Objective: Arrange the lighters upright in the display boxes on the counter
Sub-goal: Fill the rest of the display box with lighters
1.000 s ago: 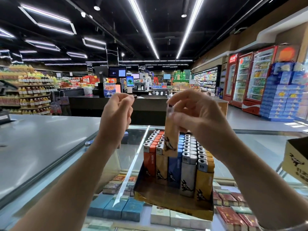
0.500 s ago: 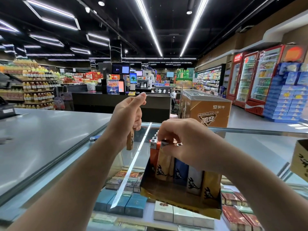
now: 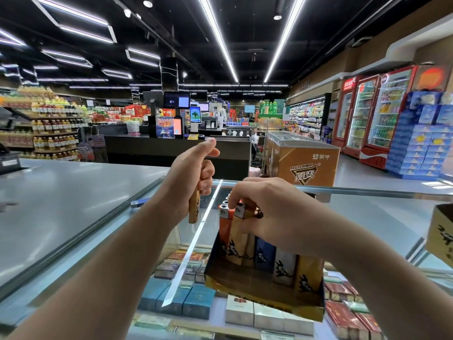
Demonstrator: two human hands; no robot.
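A tan lighter (image 3: 237,231) is pinched near its metal cap by the curled fingers of the right hand (image 3: 267,212) and is held in the front row of the display box (image 3: 257,288), with its long axis nearly vertical, slightly tilted, cap uppermost. A second tan lighter (image 3: 194,209) is gripped in the closed fist of the left hand (image 3: 193,175), thumb raised; it hangs upright above the glass counter (image 3: 367,217), just left of the box, lower end pointing down. In the front row of the box, five more lighters are counted standing upright: one orange (image 3: 224,229), one tan, one blue (image 3: 264,256), one silver (image 3: 284,268) and one yellow (image 3: 309,278). Further caps are seen behind, but their number cannot be told. Another box edge (image 3: 441,234) is seen at far right.
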